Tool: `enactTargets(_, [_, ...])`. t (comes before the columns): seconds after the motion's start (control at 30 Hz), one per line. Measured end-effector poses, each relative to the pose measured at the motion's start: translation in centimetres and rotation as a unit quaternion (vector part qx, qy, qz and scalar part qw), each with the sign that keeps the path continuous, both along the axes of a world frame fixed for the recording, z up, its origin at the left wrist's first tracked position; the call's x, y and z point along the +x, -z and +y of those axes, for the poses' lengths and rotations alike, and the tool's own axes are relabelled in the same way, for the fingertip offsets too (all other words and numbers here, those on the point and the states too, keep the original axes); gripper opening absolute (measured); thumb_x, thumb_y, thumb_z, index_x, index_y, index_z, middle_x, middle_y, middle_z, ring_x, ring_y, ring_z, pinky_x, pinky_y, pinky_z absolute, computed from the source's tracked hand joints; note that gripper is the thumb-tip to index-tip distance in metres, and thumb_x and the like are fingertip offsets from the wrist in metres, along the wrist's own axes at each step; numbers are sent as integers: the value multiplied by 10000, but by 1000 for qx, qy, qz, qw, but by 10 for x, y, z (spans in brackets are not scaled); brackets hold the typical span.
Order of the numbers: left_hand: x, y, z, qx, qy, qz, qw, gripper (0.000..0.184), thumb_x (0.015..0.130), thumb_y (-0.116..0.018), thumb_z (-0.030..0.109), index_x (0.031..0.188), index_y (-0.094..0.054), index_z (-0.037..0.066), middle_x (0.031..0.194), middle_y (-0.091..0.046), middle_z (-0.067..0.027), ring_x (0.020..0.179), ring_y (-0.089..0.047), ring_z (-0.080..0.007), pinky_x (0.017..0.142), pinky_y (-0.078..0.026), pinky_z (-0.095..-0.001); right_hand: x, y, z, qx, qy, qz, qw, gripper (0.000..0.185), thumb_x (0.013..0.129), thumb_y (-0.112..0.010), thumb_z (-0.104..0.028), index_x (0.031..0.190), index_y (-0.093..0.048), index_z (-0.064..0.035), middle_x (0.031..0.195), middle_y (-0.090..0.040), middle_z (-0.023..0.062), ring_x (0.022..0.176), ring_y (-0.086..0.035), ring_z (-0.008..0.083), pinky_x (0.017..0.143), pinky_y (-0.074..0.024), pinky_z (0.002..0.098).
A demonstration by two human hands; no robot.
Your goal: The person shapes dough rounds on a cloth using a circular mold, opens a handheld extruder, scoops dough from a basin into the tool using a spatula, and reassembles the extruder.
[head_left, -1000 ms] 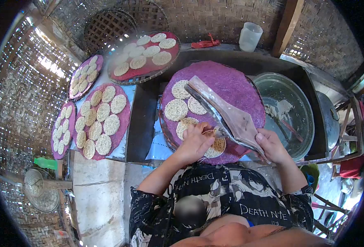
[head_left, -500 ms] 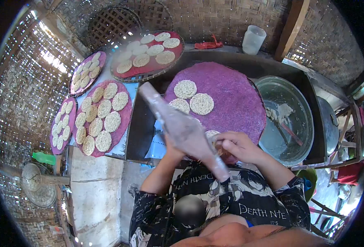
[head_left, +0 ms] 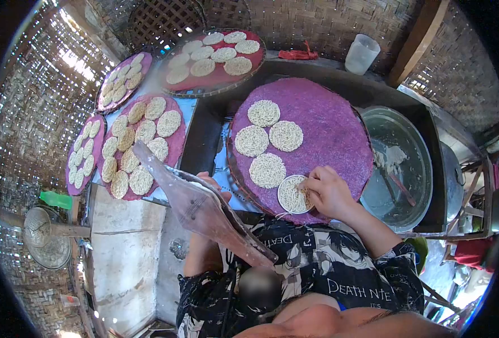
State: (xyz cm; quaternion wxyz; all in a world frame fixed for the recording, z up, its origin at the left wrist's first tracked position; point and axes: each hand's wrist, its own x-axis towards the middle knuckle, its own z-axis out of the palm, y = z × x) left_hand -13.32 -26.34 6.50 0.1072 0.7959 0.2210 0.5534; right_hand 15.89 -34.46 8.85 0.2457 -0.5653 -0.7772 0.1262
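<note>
My left hand (head_left: 214, 184) grips a long wooden press (head_left: 193, 204), made of two whitened pieces tapering at both ends. The press is tilted in front of my body and covers most of that hand. My right hand (head_left: 334, 194) has its fingers bent together at the right side of a white ring mould (head_left: 280, 197). Its fingertips touch the pale noodle strands (head_left: 292, 193) inside the ring; what they pinch, if anything, is hidden. The ring lies at the near edge of a round purple cloth-covered tray (head_left: 328, 135). Several noodle discs (head_left: 267, 170) lie on the cloth's left part.
Other round trays, one a red-covered tray (head_left: 221, 84), hold more discs at the left and back. To the right stands a large basin (head_left: 418, 152) with dough and a stick. A plastic jug (head_left: 362, 54) and a red bag (head_left: 298, 54) are behind.
My left hand has swung the press left and down, away from over the purple tray, uncovering the discs and the ring. My right hand now reaches over the ring with its fingertips at the strands.
</note>
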Motion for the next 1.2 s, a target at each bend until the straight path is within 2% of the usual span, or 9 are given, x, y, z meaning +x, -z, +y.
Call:
enactTargets(0.17, [7, 29, -11, -277, 67, -194, 939, 482, 736, -644, 124, 1144, -406, 30, 948, -516, -38, 865, -512, -135, 871, -414, -364, -3, -9, -5, -19, -28, -3, 999, 143, 684, -607, -106, 827, -613, -109, 825, -500, 67, 817, -500, 256, 681, -446, 360])
enactTargets(0.33, [-5, 54, -10, -448, 271, -353, 776, 490, 789, -604, 160, 1198, -368, 29, 1004, -494, -51, 925, -497, -141, 908, -402, -414, -20, -19, -7, -4, -130, 27, 991, 182, 677, -654, -153, 843, -598, -104, 874, -492, 81, 827, -489, 271, 691, -411, 373])
enactTargets(0.4, [-8, 51, -9, -431, 272, -327, 796, 494, 810, -587, 174, 1220, -353, 28, 1027, -485, -55, 948, -491, -143, 923, -397, -434, -24, -20, -8, -20, -155, -1, 988, 205, 668, -661, -160, 850, -585, -101, 889, -491, 81, 841, -485, 268, 697, -406, 375])
enactTargets(0.5, [0, 24, -1, -227, 117, -102, 961, 551, 732, -667, 102, 1186, -369, 4, 937, -518, -54, 881, -514, -139, 840, -464, -396, -29, -18, -9, 9, -165, -41, 985, 218, 636, -657, -151, 823, -562, -92, 882, -485, 75, 846, -482, 253, 693, -401, 371])
enactTargets(0.57, [2, 19, -1, -164, 85, -63, 981, 591, 680, -707, 55, 1165, -377, -9, 882, -532, -50, 836, -525, -132, 783, -492, -358, -31, -16, -9, 33, -161, -65, 984, 216, 623, -647, -144, 807, -550, -86, 876, -482, 72, 845, -481, 244, 692, -395, 365])
enactTargets(0.8, [4, 23, -6, -240, 130, -155, 949, 600, 665, -715, 25, 1162, -380, 0, 881, -535, -50, 814, -527, -102, 734, -477, -243, -34, -17, -8, 47, -164, -103, 980, 190, 641, -614, -143, 800, -540, -71, 885, -487, 64, 847, -474, 231, 711, -377, 351])
enactTargets(0.97, [21, 11, -15, -292, 3, -248, 924, 213, 548, -696, 86, 685, -533, 103, 671, -516, -8, 678, -515, -151, 804, -412, -400, -36, -15, -7, 48, -166, -101, 980, 179, 637, -617, -142, 782, -544, -67, 876, -492, 62, 844, -475, 231, 709, -381, 349])
enactTargets(1.0, [20, 16, -15, -326, 10, -277, 904, 217, 539, -693, 80, 683, -532, 102, 671, -515, -8, 679, -513, -152, 804, -413, -399, -36, -12, -7, 49, -165, -95, 980, 176, 637, -619, -142, 776, -543, -65, 869, -492, 64, 838, -478, 235, 704, -384, 352])
enactTargets(1.2, [19, 4, -12, -161, -59, -139, 975, 224, 534, -693, 77, 679, -526, 110, 668, -512, -6, 691, -509, -156, 811, -413, -402, -26, -25, -1, 46, -115, -4, 992, 153, 667, -624, -139, 761, -548, -46, 861, -497, 98, 814, -482, 277, 696, -407, 376])
